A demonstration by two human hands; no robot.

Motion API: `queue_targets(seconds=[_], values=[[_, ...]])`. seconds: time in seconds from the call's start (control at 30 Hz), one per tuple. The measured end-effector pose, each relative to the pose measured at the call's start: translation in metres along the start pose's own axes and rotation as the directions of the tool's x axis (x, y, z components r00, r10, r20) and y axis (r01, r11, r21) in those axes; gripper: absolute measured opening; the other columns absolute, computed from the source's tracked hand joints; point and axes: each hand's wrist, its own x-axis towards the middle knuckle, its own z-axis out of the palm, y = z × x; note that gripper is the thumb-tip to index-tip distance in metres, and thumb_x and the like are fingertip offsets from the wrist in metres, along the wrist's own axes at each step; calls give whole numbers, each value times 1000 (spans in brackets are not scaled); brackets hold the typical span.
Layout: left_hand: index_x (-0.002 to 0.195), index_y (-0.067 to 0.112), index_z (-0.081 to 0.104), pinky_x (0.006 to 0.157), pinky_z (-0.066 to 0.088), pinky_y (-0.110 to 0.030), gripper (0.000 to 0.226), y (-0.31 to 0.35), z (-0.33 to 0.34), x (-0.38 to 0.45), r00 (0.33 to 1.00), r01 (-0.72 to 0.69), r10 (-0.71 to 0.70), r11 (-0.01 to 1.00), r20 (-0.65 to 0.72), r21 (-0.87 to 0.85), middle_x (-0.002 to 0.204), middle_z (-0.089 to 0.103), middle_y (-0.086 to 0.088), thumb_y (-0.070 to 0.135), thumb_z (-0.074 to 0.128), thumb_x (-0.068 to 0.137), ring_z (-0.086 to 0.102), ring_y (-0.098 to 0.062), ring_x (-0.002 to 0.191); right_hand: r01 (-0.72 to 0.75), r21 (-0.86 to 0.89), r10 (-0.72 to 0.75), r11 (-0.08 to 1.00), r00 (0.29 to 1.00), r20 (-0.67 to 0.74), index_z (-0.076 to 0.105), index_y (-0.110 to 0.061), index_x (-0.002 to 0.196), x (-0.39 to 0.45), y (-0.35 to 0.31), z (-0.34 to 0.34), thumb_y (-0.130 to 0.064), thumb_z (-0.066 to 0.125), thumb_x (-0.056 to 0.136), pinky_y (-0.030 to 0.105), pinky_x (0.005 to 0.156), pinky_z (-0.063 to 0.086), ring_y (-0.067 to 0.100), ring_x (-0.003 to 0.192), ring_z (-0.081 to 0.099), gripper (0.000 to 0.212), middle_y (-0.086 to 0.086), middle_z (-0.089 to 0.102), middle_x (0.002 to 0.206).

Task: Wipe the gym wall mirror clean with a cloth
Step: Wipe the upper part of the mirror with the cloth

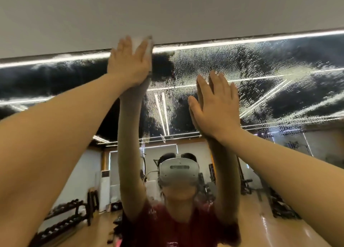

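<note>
The wall mirror (260, 75) fills the lower part of the view, its upper band covered in wet droplets and streaks. My left hand (128, 64) is stretched up to the mirror's top edge and presses a white cloth (138, 43) flat against the glass; only a bit of cloth shows between and beside my fingers. My right hand (216, 105) lies flat on the wet glass lower and to the right, fingers together, holding nothing. The patch of glass just right of the cloth looks darker and free of drops.
A plain grey wall (167, 10) runs above the mirror's top edge. The glass reflects a person in a headset and red top, a dumbbell rack (63, 220) at lower left, gym machines and a wooden floor.
</note>
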Motion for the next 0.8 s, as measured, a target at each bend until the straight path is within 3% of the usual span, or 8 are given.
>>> queue_targets(seconds=[0.17, 0.33, 0.43, 0.57, 0.67, 0.73, 0.8], values=[[158, 36, 0, 122, -3, -50, 55, 13, 6, -3, 986, 159, -159, 987, -55, -6, 165, -8, -16, 49, 6, 105, -9, -33, 152, -1, 5, 1, 1000, 1000, 1, 14, -27, 158, 1, 0, 1, -56, 22, 98, 48, 123, -2, 25, 153, -2, 67, 8, 7, 166], [156, 41, 7, 123, -2, -49, 52, 55, 14, -18, 993, -97, 96, 995, -62, -12, 166, -5, -13, 51, 10, 105, -9, -31, 152, -4, 24, 4, 1000, 1000, -23, 18, -26, 158, 0, 0, 0, -57, 20, 96, 49, 123, 1, 26, 153, 3, 69, 9, 11, 165], [156, 40, 8, 123, -4, -46, 53, 42, 14, -31, 983, -183, 183, 983, -18, 7, 166, -7, -9, 51, 11, 105, -11, -25, 152, -5, 28, 6, 1000, 1000, -16, 19, -26, 157, 0, 0, -1, -58, 19, 95, 48, 123, 0, 26, 153, 2, 70, 9, 11, 165], [156, 41, 11, 123, 0, -47, 53, -9, 10, -41, 995, 39, -40, 999, -89, -19, 166, 1, -12, 52, 9, 104, -4, -29, 153, -9, 25, 9, 1000, 1000, 1, 19, -25, 158, -1, -1, -2, -57, 19, 95, 48, 122, -1, 26, 153, 2, 71, 8, 10, 166], [157, 38, 8, 123, -2, -48, 54, -26, 8, -43, 978, 192, -196, 980, -73, -50, 166, -3, -14, 50, 10, 105, -7, -31, 152, -16, 25, 15, 1000, 1000, 13, 18, -25, 158, 1, -3, -4, -57, 19, 94, 48, 122, -2, 27, 153, 2, 71, 10, 9, 166], [157, 37, 6, 122, -4, -48, 54, -10, 10, -44, 972, 222, -226, 974, -72, -53, 165, -6, -16, 49, 11, 105, -9, -32, 152, -25, 19, 24, 1000, 999, 43, 15, -25, 158, 1, -3, -6, -58, 17, 94, 48, 122, -4, 27, 153, -1, 72, 9, 6, 166], [158, 37, 5, 121, -3, -49, 54, 22, 13, -46, 985, 160, -161, 987, -66, -32, 165, -5, -16, 49, 11, 105, -9, -32, 152, -22, 44, 19, 999, 996, 82, 13, -26, 158, 2, -3, -10, -60, 15, 92, 48, 122, -4, 26, 153, -3, 75, 9, 4, 166]])
